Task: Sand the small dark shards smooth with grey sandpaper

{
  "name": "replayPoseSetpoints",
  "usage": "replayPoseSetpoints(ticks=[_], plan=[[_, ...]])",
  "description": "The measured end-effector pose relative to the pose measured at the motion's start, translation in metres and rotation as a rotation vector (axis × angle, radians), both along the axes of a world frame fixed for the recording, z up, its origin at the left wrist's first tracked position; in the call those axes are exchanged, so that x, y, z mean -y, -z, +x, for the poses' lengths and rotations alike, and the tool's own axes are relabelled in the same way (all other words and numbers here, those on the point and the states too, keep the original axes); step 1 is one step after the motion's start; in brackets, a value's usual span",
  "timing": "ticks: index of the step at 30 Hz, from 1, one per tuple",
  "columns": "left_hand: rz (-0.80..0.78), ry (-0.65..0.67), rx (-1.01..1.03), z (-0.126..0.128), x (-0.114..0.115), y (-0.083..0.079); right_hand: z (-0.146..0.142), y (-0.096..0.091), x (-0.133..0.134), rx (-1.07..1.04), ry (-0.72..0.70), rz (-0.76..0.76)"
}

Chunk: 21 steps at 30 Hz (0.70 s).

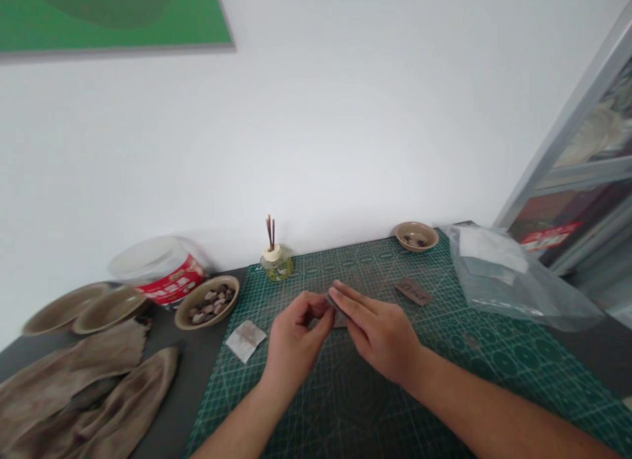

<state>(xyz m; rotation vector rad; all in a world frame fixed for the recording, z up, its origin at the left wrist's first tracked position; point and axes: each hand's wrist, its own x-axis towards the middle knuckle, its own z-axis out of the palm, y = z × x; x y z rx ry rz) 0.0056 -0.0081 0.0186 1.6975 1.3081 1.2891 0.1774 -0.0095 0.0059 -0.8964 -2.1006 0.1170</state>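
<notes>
Both my hands are raised above the middle of a green cutting mat (345,413). Between them is a small flat dark piece (336,311), possibly stone, partly hidden by my fingers. My left hand (299,334) pinches its near end with curled fingers. My right hand (375,330) lies along its other side with the fingers straight and together. A small brown tag (413,292) lies on the mat beyond my right hand. Nearer my left hand, a square of whitish paper (245,340) lies at the mat's left edge.
A bowl of pebbles (230,284) and a small bowl (417,236) flank a reed diffuser (276,265). Two shallow bowls (109,309), a red-labelled tub (170,284) and a brown cloth (74,386) are at left. A clear plastic bag (518,281) is at right. A white wall stands behind.
</notes>
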Motion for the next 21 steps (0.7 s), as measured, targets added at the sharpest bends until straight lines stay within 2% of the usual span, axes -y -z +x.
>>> replayPoseSetpoints(ticks=[5,14,17,21], plan=[[0.058,-0.055,-0.124,-0.003,0.003,0.003,-0.002,0.001,0.004,0.148,0.011,0.032],[0.084,-0.056,-0.146,0.0,0.008,0.001,0.0,-0.002,0.007,0.068,-0.023,0.084],[0.094,-0.068,-0.139,0.001,0.011,-0.001,0.002,-0.002,0.007,0.023,-0.032,0.056],[0.116,-0.053,-0.12,0.001,0.013,-0.002,0.003,-0.002,0.008,0.039,-0.053,0.072]])
